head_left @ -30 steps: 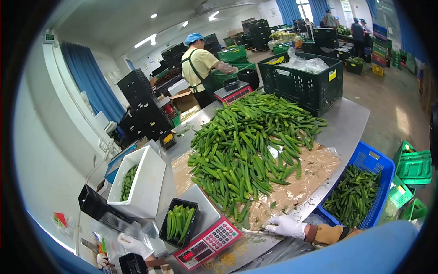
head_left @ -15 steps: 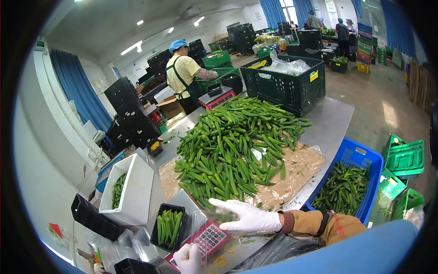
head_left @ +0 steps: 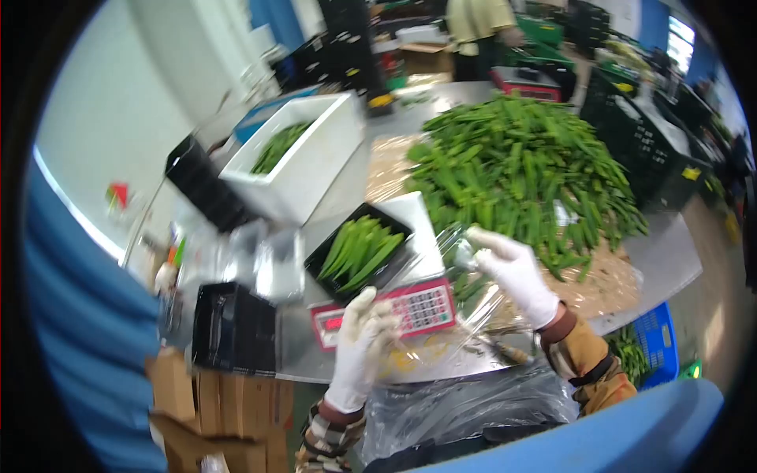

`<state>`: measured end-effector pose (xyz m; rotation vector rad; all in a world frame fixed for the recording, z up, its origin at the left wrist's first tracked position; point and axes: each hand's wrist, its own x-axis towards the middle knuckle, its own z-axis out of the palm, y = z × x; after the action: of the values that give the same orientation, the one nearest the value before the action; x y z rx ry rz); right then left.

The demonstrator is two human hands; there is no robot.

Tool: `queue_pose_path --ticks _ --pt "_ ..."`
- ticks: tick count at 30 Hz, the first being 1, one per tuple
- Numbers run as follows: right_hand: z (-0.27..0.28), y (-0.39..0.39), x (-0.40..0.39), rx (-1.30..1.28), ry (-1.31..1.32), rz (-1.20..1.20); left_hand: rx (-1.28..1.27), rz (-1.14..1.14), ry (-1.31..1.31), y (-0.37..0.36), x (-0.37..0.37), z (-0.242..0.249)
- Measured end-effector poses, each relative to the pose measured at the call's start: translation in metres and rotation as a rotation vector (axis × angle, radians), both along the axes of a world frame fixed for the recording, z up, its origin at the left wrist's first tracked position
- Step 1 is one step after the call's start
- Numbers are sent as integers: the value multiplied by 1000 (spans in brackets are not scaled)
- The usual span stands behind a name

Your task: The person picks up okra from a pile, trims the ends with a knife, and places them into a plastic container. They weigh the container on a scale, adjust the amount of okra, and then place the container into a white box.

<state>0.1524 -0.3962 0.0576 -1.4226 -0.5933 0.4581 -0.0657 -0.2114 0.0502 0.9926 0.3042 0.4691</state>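
My left hand (head_left: 359,347), in a white glove, is raised in front of the red scale (head_left: 422,307), its fingers closed on what looks like the edge of a clear plastic film (head_left: 481,311). The see-through film stretches across to my gloved right hand (head_left: 516,276), whose fingers pinch its other side near the okra heap. Just beyond my left hand, a black tray (head_left: 344,293) of okra pods (head_left: 363,248) rests on the scale, slightly tilted in view. A large pile of loose okra (head_left: 520,165) spreads over brown paper (head_left: 607,276) on the metal table.
A white foam box (head_left: 331,158) with okra stands at the back left, near stacked black trays (head_left: 205,185). Empty black trays (head_left: 234,327) and clear lids (head_left: 280,264) lie left. A blue crate (head_left: 658,343) sits right; a person (head_left: 481,31) stands behind the table.
My view has swung left and down. My left hand has risen beside the tray, and my right hand has gone from spread fingers to a pinch on the film.
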Motion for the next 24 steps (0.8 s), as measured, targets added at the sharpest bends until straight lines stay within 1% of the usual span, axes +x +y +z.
queue_pose_path --ticks 1,3,4,5,6,7,8,9,11,12,14,15,16,17,19,20,23,24 --pt "4 12 7 18 105 -31 85 87 -19 -2 3 -1" --pt "15 36 12 -89 133 16 258 197 -27 -5 6 7" --pt "17 54 10 -93 136 33 369 290 -68 0 11 5" --pt "14 73 11 27 107 81 481 376 -107 6 17 3" --pt "4 93 15 65 31 100 613 477 -82 11 23 11" --pt "1 111 18 105 -43 115 809 575 -81 27 28 4" --pt "4 124 23 100 -57 176 909 621 7 45 30 -3" --pt "2 140 27 123 -68 182 1008 662 98 61 30 -5" --pt "2 163 32 80 -169 191 1026 685 182 83 34 -7" --pt "-5 173 40 -34 -282 174 1056 702 235 97 38 -18" --pt "-5 184 41 -52 -351 203 1128 736 339 117 45 -40" --pt "-6 189 42 -62 -386 216 1090 699 328 121 46 -47" --pt "-20 192 51 -214 -538 156 1052 663 316 125 48 -51" --pt "-34 192 57 -164 -558 149 1015 626 301 128 49 -54" --pt "-31 189 54 -108 -371 197 1027 638 331 129 51 -52" --pt "-33 187 56 -122 -453 179 1031 642 325 130 53 -53" --pt "-35 187 68 -162 -497 221 990 607 273 139 56 -56" --pt "-39 192 70 -97 -590 175 970 589 247 144 57 -57"
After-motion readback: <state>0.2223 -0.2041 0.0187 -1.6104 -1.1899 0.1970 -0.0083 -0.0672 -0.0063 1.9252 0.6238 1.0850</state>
